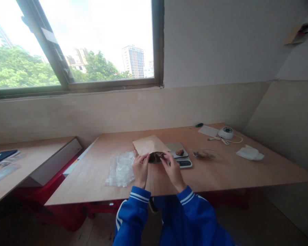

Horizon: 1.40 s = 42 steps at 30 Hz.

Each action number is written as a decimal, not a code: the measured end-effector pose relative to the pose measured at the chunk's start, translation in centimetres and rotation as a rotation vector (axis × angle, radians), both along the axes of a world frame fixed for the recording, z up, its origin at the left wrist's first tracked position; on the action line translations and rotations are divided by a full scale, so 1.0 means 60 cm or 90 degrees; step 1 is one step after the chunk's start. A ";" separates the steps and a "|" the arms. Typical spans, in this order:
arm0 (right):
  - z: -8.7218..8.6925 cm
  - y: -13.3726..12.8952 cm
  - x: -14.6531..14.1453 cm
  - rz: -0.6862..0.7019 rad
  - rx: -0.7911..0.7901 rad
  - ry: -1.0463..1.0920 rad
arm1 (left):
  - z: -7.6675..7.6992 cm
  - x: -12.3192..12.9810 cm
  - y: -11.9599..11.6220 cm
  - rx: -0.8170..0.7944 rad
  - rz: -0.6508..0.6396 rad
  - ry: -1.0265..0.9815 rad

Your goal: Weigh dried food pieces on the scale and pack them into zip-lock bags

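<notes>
A brown paper bag (151, 144) is held above the table with its mouth facing me, and the inside looks dark. My left hand (140, 169) pinches the left edge of the mouth. At the right edge, my right hand (173, 169) grips the bag with its fingers at the opening; what lies inside is too dark to make out. Just behind the right hand is a white digital scale (187, 163), partly covered by the hand and bag. One small brown lump (179, 151) rests on its plate. Clear plastic bags (120, 169) lie flat to the left.
A clear bag with dark pieces (204, 154) lies right of the scale. Farther right are a white dome camera (226, 133) with its cable, a white sheet (208, 131), a green-handled tool (199, 125) and a crumpled white wrapper (249, 153). A second table (45, 150) stands left.
</notes>
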State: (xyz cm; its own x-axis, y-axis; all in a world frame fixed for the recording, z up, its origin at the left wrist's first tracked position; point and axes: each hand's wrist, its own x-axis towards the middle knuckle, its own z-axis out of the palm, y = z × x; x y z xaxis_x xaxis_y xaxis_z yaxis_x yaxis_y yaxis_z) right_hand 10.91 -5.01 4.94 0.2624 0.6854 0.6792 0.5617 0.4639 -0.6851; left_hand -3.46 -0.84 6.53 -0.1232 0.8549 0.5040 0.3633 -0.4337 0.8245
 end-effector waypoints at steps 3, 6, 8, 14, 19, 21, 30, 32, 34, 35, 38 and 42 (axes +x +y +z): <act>0.001 -0.013 0.023 -0.047 0.035 0.137 | 0.001 -0.005 0.004 -0.007 0.006 -0.020; -0.007 -0.006 0.054 -0.157 0.051 0.213 | 0.003 -0.008 0.006 -0.009 0.011 -0.030; -0.013 0.008 0.076 -0.197 0.020 0.152 | 0.004 -0.010 0.005 -0.013 0.016 -0.033; -0.017 0.059 0.114 -0.221 -0.119 -0.256 | 0.009 -0.019 -0.001 -0.017 0.033 -0.063; -0.017 0.083 0.122 -0.308 -0.204 -0.375 | 0.009 -0.027 0.000 -0.009 0.039 -0.058; -0.018 0.081 0.122 -0.332 -0.195 -0.360 | 0.007 -0.029 0.000 -0.008 0.041 -0.058; 0.012 -0.020 0.032 0.080 0.066 -0.263 | -0.001 -0.025 -0.006 -0.016 0.046 -0.063; 0.017 -0.028 0.004 0.165 0.052 -0.349 | -0.002 -0.024 -0.010 -0.009 0.044 -0.058; 0.016 -0.021 -0.017 0.163 0.019 -0.403 | -0.003 -0.024 -0.014 -0.002 0.041 -0.057; 0.014 -0.014 -0.025 0.137 -0.003 -0.421 | -0.004 -0.024 -0.015 -0.002 0.042 -0.057; 0.007 0.009 -0.040 0.047 -0.078 -0.468 | -0.007 -0.026 -0.018 0.000 0.053 -0.057; 0.007 0.022 -0.050 -0.050 -0.166 -0.475 | -0.010 -0.026 -0.021 -0.005 0.051 -0.050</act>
